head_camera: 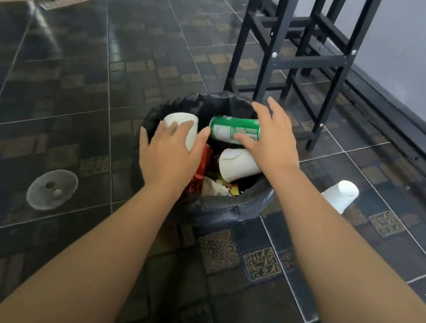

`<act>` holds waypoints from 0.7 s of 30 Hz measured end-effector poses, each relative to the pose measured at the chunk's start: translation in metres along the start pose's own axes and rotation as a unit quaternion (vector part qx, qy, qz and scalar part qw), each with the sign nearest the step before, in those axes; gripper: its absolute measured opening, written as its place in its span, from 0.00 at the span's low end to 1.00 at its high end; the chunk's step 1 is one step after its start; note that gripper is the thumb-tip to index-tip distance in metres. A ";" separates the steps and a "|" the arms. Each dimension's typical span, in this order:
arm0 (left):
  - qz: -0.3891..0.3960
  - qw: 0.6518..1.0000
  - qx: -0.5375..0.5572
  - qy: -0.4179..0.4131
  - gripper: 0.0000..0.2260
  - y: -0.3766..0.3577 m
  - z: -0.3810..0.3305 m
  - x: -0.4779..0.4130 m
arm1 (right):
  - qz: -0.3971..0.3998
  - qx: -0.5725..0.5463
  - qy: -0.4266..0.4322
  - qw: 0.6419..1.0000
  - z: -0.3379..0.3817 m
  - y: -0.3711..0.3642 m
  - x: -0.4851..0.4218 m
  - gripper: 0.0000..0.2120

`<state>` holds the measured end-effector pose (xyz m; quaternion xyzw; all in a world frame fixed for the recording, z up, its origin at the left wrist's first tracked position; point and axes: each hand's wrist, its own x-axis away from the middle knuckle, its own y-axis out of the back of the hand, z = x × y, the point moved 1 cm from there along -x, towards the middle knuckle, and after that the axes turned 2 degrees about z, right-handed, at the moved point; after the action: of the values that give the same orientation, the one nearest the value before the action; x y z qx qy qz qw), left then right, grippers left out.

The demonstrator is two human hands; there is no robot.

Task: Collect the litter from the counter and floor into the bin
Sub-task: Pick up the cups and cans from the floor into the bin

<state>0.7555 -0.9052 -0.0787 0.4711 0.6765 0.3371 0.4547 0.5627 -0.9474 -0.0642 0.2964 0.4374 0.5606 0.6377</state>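
Head view, both bare arms reach down over bin [228,214], black liner, standing on dark tiled floor [59,113]. Left hand [170,154] over bin's left rim, fingers spread, touching a white paper cup [182,125]; grip looks loose, cannot tell if it's really clamped. Right hand [272,134] above bin mouth, fingers splayed apart, thumb against a green can [232,130] lying sideways; not closed around it. Inside bin: another white cup [236,165], red wrapper [201,170], crumpled paper. Third white cup on floor [341,195], upside down, just beside bin's right side. Black stool frame [290,47] behind bin. Round floor drain [52,189] left of bin, well apart.
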 end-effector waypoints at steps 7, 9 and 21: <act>0.021 0.989 0.062 0.132 0.20 0.004 0.045 -0.012 | -0.056 -0.031 -0.082 0.995 -0.022 -0.001 0.013 0.25; 0.056 0.972 0.152 0.168 0.19 -0.002 0.054 -0.011 | -0.014 -0.085 -0.142 0.986 -0.031 -0.005 0.019 0.26; 0.005 0.895 0.407 0.184 0.16 -0.012 0.024 -0.001 | -0.035 -0.448 -0.283 0.847 -0.051 0.000 0.046 0.27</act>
<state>0.7742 -0.9095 -0.0974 0.5476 0.8240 0.1153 0.0886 0.5169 -0.9082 -0.0973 0.1090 -0.0509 0.5648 0.8164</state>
